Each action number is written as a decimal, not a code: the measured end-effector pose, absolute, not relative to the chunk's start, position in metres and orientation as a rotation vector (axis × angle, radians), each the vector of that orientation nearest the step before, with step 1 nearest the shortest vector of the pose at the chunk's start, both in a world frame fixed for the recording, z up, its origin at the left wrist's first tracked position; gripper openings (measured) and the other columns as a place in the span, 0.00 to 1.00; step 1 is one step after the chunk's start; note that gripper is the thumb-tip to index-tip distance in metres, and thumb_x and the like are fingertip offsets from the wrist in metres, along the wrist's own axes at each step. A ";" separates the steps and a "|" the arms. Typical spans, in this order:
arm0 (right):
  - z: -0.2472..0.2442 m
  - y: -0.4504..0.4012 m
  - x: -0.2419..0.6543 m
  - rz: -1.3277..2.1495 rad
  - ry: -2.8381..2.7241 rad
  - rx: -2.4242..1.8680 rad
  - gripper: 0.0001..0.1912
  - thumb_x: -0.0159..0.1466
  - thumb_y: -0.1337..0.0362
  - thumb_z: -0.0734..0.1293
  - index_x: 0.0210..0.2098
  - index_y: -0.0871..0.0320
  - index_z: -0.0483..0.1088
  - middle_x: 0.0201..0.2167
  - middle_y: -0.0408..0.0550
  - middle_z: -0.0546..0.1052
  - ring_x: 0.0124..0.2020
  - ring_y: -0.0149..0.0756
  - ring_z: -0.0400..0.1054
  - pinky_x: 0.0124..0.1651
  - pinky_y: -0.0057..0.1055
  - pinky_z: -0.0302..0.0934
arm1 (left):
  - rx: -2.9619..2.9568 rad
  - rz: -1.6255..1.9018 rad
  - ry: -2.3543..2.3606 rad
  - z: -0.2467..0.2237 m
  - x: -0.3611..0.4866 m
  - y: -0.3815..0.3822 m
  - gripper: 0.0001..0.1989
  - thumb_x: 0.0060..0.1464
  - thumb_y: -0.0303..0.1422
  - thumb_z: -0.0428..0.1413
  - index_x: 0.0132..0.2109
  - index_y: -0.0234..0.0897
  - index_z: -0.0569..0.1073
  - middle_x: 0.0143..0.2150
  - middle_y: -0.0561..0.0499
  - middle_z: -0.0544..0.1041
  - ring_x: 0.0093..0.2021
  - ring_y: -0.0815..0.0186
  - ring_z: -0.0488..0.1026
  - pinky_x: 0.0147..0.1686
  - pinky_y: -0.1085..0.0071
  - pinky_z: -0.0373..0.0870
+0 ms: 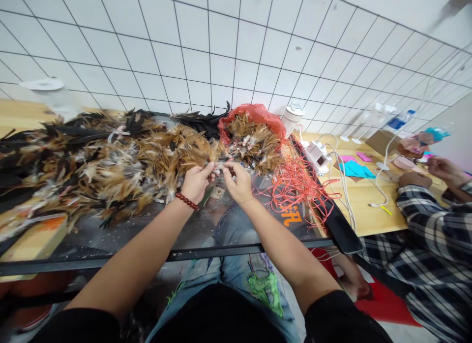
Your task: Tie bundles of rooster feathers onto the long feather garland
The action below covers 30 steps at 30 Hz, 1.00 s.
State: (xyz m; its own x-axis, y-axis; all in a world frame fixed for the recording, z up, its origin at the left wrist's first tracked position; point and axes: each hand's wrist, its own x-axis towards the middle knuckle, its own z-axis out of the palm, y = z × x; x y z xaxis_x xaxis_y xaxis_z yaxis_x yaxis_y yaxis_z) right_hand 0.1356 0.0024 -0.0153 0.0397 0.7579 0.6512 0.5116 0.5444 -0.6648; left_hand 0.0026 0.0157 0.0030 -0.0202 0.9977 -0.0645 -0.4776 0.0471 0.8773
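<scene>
Over the front of the dark tray, my left hand (197, 182) and my right hand (238, 183) meet with fingertips almost touching. My left fingers pinch the pale base of a small bunch of brown feathers (201, 153), whose tips fan out toward the pile behind. The right thumb and fingers are closed at that same base; whatever lies between them is too small to make out. A large heap of brown and black feathers (121, 171) spreads to the left of my hands. Behind them sits a red plastic bag (254, 114) with more feather bunches (254, 141) in it.
Tangled red-orange string (295, 180) lies right of my hands, against the black tray edge (344, 230). Beyond are a white power adapter (317, 157), white cables and blue paper pieces (356, 170). A lidded cup (294, 114) stands behind. A person in plaid sleeves (431, 210) works at right.
</scene>
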 end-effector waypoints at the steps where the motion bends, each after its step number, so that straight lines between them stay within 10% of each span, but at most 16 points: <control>1: -0.015 0.002 0.136 0.282 -1.624 -1.106 0.10 0.66 0.62 0.61 0.38 0.57 0.73 0.35 0.47 0.77 0.34 0.33 0.69 0.43 0.30 0.63 | 0.790 1.392 0.900 0.002 0.003 0.016 0.21 0.29 0.41 0.73 0.25 0.30 0.75 0.21 0.51 0.73 0.22 0.73 0.67 0.23 0.77 0.61; 20: -0.020 0.005 0.135 0.426 -1.657 -1.028 0.10 0.65 0.61 0.62 0.45 0.56 0.69 0.37 0.47 0.75 0.36 0.33 0.68 0.43 0.30 0.63 | 1.367 1.402 1.147 -0.011 0.000 0.020 0.11 0.46 0.34 0.59 0.24 0.38 0.65 0.20 0.54 0.71 0.23 0.69 0.68 0.25 0.72 0.64; 30: -0.019 0.008 0.138 0.229 -1.686 -1.065 0.12 0.69 0.60 0.58 0.31 0.56 0.67 0.35 0.49 0.73 0.41 0.37 0.66 0.48 0.34 0.62 | 1.939 1.280 1.365 -0.002 0.000 0.007 0.08 0.56 0.34 0.50 0.29 0.39 0.68 0.20 0.54 0.70 0.24 0.65 0.69 0.30 0.69 0.63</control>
State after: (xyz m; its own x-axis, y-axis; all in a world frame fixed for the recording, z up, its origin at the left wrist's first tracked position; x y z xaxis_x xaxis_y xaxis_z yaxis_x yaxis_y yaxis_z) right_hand 0.1379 0.0078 -0.0192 -0.0225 0.7375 0.6750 0.5305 0.5811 -0.6172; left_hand 0.0005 0.0069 -0.0025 0.0832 0.8983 0.4315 0.4878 -0.4143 0.7684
